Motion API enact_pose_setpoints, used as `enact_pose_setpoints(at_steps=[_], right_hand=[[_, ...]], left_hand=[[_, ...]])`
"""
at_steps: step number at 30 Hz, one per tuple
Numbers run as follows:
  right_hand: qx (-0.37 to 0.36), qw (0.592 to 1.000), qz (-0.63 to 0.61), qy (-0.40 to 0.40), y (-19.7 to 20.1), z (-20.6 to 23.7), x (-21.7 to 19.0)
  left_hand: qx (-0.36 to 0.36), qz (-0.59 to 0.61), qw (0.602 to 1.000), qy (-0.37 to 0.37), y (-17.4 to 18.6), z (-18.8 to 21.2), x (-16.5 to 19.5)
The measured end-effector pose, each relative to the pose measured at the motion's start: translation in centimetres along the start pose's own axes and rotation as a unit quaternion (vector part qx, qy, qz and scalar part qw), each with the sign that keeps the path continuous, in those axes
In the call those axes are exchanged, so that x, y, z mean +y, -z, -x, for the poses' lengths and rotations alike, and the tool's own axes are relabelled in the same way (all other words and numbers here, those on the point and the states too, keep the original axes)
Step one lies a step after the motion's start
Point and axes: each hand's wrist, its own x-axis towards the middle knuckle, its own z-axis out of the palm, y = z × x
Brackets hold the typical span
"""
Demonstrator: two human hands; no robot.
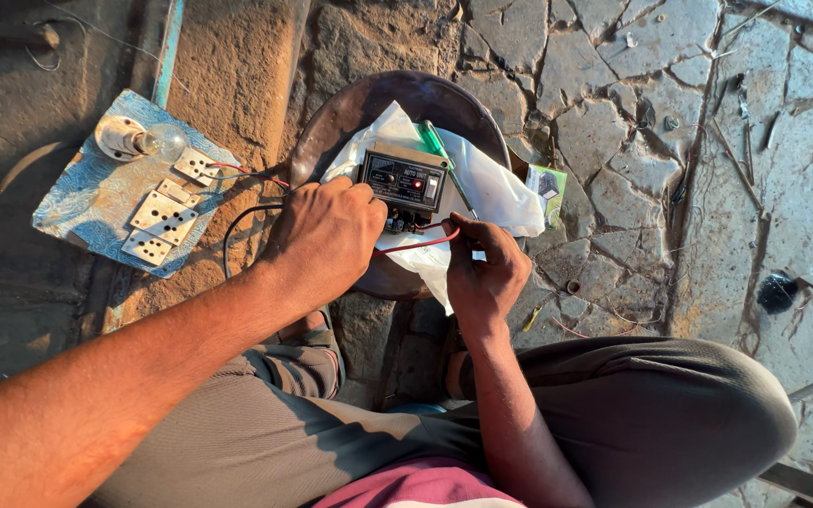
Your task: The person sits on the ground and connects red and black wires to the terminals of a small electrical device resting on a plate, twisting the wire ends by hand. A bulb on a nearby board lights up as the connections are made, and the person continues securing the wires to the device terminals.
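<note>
A small black electrical unit [405, 181] with a dial and a lit red lamp lies on a white plastic bag [496, 193] inside a round metal pan [406, 99]. My left hand [324, 240] rests at the unit's left lower corner, fingers curled against its terminals. My right hand [484, 268] pinches a red wire [421, 245] that runs to the unit's lower edge. A green-handled screwdriver [437, 143] lies behind the unit on the bag.
A blue board [96, 202] at left carries a bulb in a holder [148, 141] and white sockets [167, 221], with red and black wires leading toward the pan. A small printed packet [548, 188] lies right of the pan. Cracked stone ground surrounds everything; my knees sit below.
</note>
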Motion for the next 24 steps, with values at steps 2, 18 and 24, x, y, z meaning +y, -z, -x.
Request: enact_pose_setpoints(at_steps=[2,18,24], right_hand=[[-0.001,1.000,0.002,-0.006,-0.03,-0.02,0.10],[-0.007,1.000,-0.003,-0.009,0.17,-0.06,0.11],[-0.004,1.000,0.006,-0.006,0.34,-0.18,-0.03]], left_hand=[[-0.002,0.015,1.000,0.001,0.10,-0.10,0.04],[-0.018,0.022,1.000,-0.006,-0.52,-0.80,0.34],[-0.032,0.024,0.999,0.001,-0.46,-0.90,0.48]])
